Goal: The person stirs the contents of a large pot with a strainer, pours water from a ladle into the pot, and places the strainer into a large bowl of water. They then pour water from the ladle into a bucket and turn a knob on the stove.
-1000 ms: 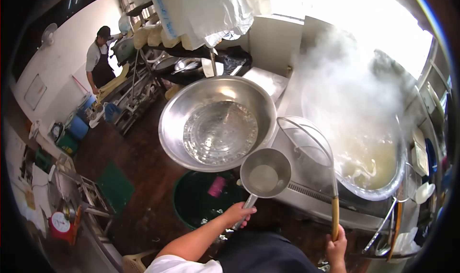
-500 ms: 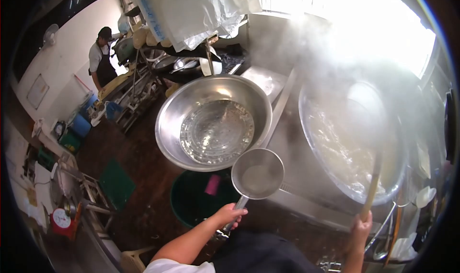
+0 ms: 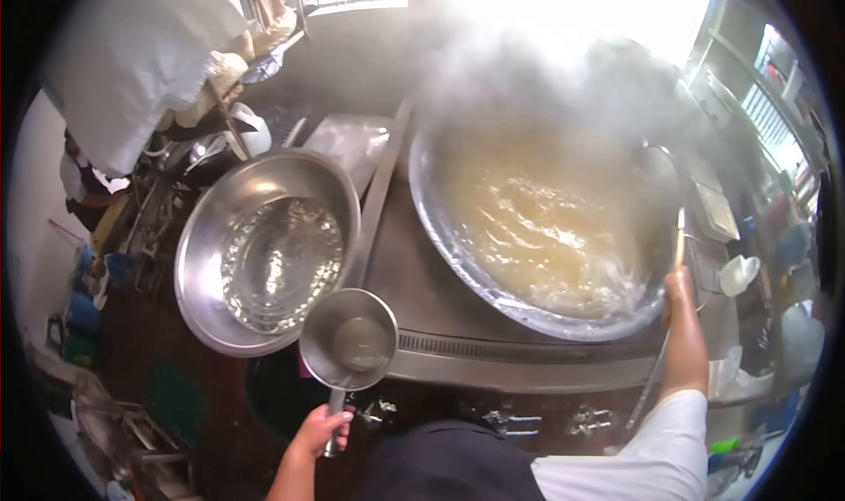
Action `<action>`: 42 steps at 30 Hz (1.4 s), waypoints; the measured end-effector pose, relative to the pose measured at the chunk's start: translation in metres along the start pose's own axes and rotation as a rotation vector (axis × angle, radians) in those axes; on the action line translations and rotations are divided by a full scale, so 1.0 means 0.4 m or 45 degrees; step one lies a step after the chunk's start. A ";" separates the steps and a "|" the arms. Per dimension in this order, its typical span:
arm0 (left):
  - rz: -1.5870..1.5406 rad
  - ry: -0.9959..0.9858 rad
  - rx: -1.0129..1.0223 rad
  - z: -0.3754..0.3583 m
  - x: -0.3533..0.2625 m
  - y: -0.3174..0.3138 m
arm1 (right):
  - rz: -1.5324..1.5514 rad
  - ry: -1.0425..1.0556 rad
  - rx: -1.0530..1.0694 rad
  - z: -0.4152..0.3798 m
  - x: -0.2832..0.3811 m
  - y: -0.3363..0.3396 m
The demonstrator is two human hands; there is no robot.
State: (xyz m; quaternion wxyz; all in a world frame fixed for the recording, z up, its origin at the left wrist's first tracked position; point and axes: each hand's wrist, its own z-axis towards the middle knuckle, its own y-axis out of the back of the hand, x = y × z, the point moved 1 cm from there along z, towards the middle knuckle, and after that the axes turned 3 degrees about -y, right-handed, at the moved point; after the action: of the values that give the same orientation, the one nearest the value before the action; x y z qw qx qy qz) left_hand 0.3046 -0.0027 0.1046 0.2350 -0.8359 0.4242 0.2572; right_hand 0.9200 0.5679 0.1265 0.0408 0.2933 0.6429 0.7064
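My left hand (image 3: pixel 322 431) is closed round the handle of a metal dipper (image 3: pixel 349 339), which has a little cloudy liquid in its bottom. The dipper is just in front of a wide steel basin (image 3: pixel 204 268) holding clear, rippling water. At the far right, my right hand (image 3: pixel 679 294) grips the wooden handle of a long-handled skimmer (image 3: pixel 680 226). Its round head shows only as a thin curved edge by the right rim of a huge wok (image 3: pixel 519 312). Pale yellowish liquid (image 3: pixel 554 228) bubbles in the wok, and steam hides its far side.
A steel stove counter (image 3: pixel 392 281) with a slotted front strip runs below the wok; burner valves (image 3: pixel 510 422) sit under it. A white plastic scoop (image 3: pixel 739 275) lies at the right. Plastic sheeting (image 3: pixel 141 61) hangs at upper left. Another person (image 3: pixel 84 184) stands partly hidden at far left.
The view has turned right toward the wok. The skimmer's head has moved from above the liquid to the wok's right rim and turned edge-on. The dipper stays in my left hand.
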 end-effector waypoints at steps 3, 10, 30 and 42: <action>-0.043 0.006 -0.010 -0.010 -0.008 -0.010 | -0.007 -0.152 0.293 -0.027 0.010 -0.120; -0.084 -0.045 0.000 -0.002 0.013 -0.011 | 0.078 -0.259 0.885 -0.294 0.076 0.039; -0.010 -0.118 0.199 0.019 0.007 0.022 | 0.827 -0.552 1.763 -0.800 0.061 0.219; 0.087 -0.108 0.214 0.040 0.008 0.041 | 0.945 -0.257 1.593 -1.109 0.080 0.219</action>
State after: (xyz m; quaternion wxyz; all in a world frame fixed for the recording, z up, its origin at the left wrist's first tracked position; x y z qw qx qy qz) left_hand 0.2891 -0.0035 0.0875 0.3132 -0.7866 0.4620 0.2638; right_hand 0.7145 0.1746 0.2191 -0.3173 0.5238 0.7773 0.1440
